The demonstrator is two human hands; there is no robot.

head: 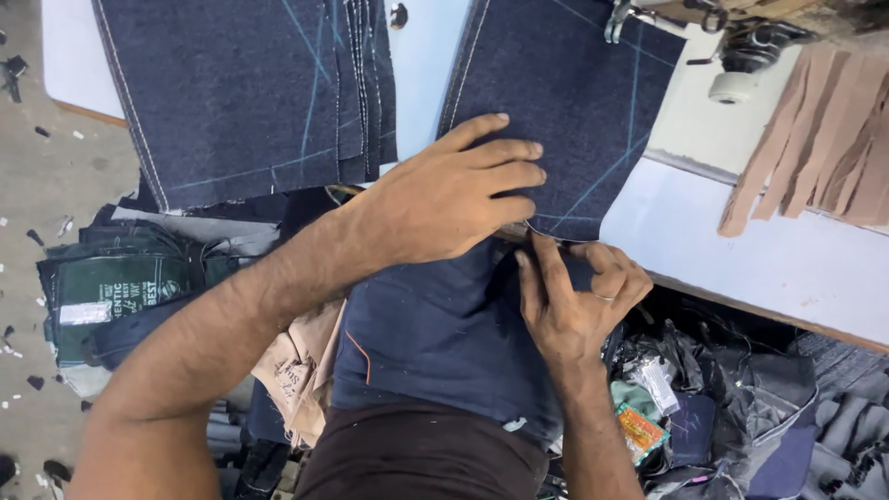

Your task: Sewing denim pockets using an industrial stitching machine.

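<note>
A dark blue denim piece (pixel 574 102) with chalk lines and white stitching lies on the pale table (pixel 787 259), under the sewing machine (pixel 741 46) at the top right. My left hand (pixel 444 194) lies flat on the lower edge of this piece, fingers spread and pointing right. My right hand (pixel 574 296) pinches the bottom corner of the same denim piece at the table's near edge. More dark denim (pixel 435 333) hangs over my lap below both hands.
A stack of denim pieces (pixel 250 93) lies on the table's left part. Brown fabric strips (pixel 824 139) hang at the right. A green bag (pixel 111 287) and fabric scraps (pixel 704 407) lie on the floor.
</note>
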